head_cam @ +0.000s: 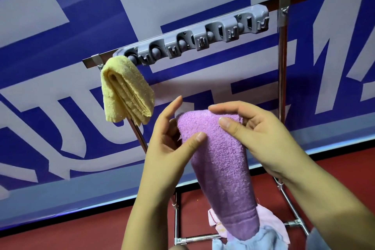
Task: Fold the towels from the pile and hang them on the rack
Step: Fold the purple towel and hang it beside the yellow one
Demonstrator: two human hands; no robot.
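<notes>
While both hands work at chest height in front of the rack (282, 79), a folded purple towel (219, 160) hangs down between them in a long, narrow bundle. The left hand (172, 144) grips the towel's upper left edge, thumb (194, 140) pressed on the front and the other fingers spread behind it. The right hand (255, 134) pinches the top fold, thumb (231, 126) on the front face and fingers curled over the upper edge.

Behind, a grey holder strip (194, 36) with round knobs and slots runs along the rack's top bar. A folded yellow towel (125, 93) hangs from its left end, well apart from the purple one.

Below the hands, the towel's lower end reaches a small pile on the red floor (60, 229): a pink towel (269, 219) and a light blue towel (263, 239), lying against the rack's bottom rail. A blue wall with large pale lettering (50, 67) fills the background.
</notes>
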